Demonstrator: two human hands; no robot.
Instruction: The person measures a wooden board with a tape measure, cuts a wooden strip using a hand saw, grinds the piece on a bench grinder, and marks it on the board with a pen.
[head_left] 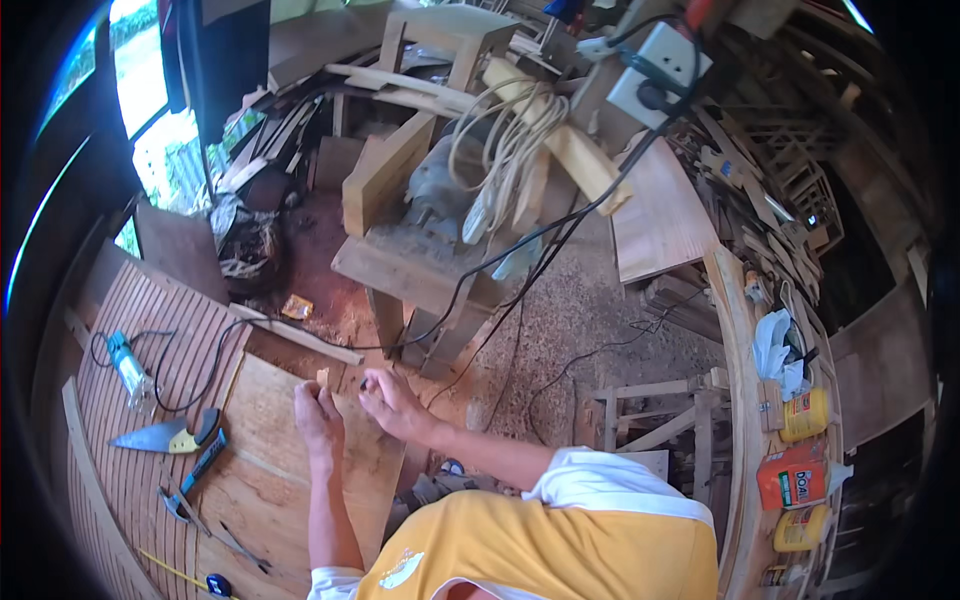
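Pale plywood (pixel 265 440) lies beneath the left hand (pixel 319 418), whose fingers curl around a small wooden piece (pixel 323 377) poking beyond their tips; just right of them the right hand (pixel 393 408) pinches a small dark object (pixel 366 383) between fingertips.

Small tan piece (pixel 322 377), held upright; tiny dark object (pixel 364 384), apart

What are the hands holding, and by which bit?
The left hand holds a small wooden piece by one end. The right hand pinches a small dark thing, too small to tell by which part.
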